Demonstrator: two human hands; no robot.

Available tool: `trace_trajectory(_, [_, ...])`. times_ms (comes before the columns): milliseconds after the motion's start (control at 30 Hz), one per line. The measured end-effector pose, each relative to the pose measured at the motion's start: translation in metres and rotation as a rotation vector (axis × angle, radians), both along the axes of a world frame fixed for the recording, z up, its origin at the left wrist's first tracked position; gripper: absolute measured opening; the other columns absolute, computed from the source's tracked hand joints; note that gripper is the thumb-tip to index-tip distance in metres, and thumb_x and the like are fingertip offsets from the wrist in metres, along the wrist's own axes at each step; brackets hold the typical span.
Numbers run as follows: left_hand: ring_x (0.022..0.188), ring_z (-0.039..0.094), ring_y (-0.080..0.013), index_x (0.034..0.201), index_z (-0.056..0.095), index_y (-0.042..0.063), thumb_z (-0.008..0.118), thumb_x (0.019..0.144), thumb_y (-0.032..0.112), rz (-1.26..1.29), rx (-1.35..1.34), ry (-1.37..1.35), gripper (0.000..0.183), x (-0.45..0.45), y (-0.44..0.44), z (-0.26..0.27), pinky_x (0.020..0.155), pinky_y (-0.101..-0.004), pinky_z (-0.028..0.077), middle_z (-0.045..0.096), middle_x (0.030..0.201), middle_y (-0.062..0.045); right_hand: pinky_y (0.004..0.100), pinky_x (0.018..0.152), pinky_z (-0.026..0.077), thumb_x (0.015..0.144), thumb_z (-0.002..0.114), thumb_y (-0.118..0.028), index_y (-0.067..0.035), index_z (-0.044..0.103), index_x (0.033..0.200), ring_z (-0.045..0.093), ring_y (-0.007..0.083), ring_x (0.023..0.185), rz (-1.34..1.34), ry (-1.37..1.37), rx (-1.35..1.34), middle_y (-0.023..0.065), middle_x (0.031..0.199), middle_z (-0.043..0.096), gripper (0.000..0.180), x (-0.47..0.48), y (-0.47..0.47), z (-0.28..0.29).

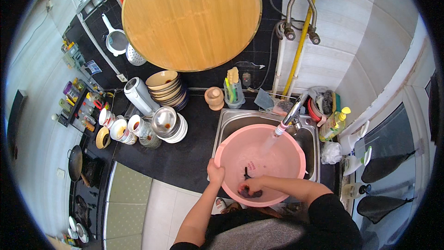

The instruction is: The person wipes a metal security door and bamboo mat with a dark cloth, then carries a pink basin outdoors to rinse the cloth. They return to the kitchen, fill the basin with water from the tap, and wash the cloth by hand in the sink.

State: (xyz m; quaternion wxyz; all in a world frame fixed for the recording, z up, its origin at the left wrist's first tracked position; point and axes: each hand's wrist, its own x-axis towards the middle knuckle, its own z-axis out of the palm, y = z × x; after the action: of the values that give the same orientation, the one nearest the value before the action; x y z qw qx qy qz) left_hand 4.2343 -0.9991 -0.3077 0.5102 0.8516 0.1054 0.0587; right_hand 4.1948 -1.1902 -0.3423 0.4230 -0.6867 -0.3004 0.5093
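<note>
A large pink plastic basin (295, 161) rests over the stainless steel sink (227, 119). My left hand (216, 173) grips the basin's left rim, thumb on the inner side. Down inside, near the front wall, my right hand (252, 184) holds a dark, wet, bunched-up thing (256, 193) with reddish parts, perhaps cloth; a thin black strip (247, 173) sticks out beyond the fingers. Water runs from the faucet (291, 113) into the basin. Printed marks show on the basin's floor. My right fingertips are partly hidden.
Left of the sink stand stacked bowls (166, 85), steel bowls (165, 119), stained cups (136, 124) and a white appliance (138, 93). A wooden mortar (214, 99) and clear utensil holder (235, 95) sit behind. At right are a yellow-capped detergent bottle (333, 125) and spray bottles (357, 161).
</note>
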Motion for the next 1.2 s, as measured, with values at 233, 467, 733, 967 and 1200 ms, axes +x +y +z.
trace_trajectory(233, [0.079, 0.059, -0.0273, 0.085, 0.053, -0.003, 0.053, 0.057, -0.006, -0.031, -0.061, 0.022, 0.028, 0.003, 0.002, -0.005, 0.073, -0.0322, 0.046, 0.060, 0.082, -0.016, 0.0382, 0.067, 0.047, 0.067, 0.056, -0.013, -0.003, 0.064, 0.081, 0.059, 0.0311, 0.081, 0.092, -0.716, -0.906, 0.0125, 0.082, 0.062, 0.019, -0.003, -0.086, 0.006])
trace_trajectory(467, [0.077, 0.059, -0.0324, 0.082, 0.053, -0.003, 0.052, 0.058, -0.004, -0.016, -0.062, -0.020, 0.024, 0.004, -0.001, -0.004, 0.071, -0.0354, 0.046, 0.059, 0.079, -0.019, 0.0376, 0.072, 0.047, 0.068, 0.059, -0.005, -0.003, 0.055, 0.095, 0.057, 0.0320, 0.083, -0.835, -0.849, -0.611, 0.0168, 0.085, 0.059, 0.028, 0.063, -0.086, 0.017])
trace_trajectory(733, [0.076, 0.059, -0.0350, 0.080, 0.053, -0.003, 0.052, 0.061, -0.002, -0.004, -0.074, -0.014, 0.019, 0.000, -0.003, 0.002, 0.069, -0.0373, 0.046, 0.059, 0.077, -0.021, 0.0329, 0.083, 0.040, 0.071, 0.055, 0.008, -0.007, 0.050, 0.098, 0.051, 0.0226, 0.090, -1.391, -0.365, 0.314, 0.0095, 0.093, 0.052, 0.031, 0.084, -0.011, -0.015])
trace_trajectory(967, [0.078, 0.057, -0.0357, 0.082, 0.052, -0.004, 0.057, 0.064, 0.002, 0.016, 0.058, -0.020, 0.019, 0.000, -0.011, 0.024, 0.070, -0.0376, 0.045, 0.058, 0.079, -0.021, 0.0359, 0.084, 0.042, 0.066, 0.053, 0.003, -0.008, 0.055, 0.103, 0.046, 0.0290, 0.099, -0.730, -1.257, 0.118, 0.0092, 0.109, 0.049, 0.038, 0.071, 0.051, 0.086])
trace_trajectory(1200, [0.078, 0.056, -0.0407, 0.080, 0.052, -0.004, 0.052, 0.061, 0.000, 0.000, 0.034, -0.044, 0.019, -0.003, -0.004, 0.015, 0.071, -0.0406, 0.044, 0.057, 0.078, -0.024, 0.0351, 0.084, 0.043, 0.074, 0.046, -0.004, -0.008, 0.046, 0.117, 0.046, 0.0275, 0.101, -0.697, -1.358, -0.370, 0.0070, 0.118, 0.045, 0.043, 0.106, 0.032, 0.071])
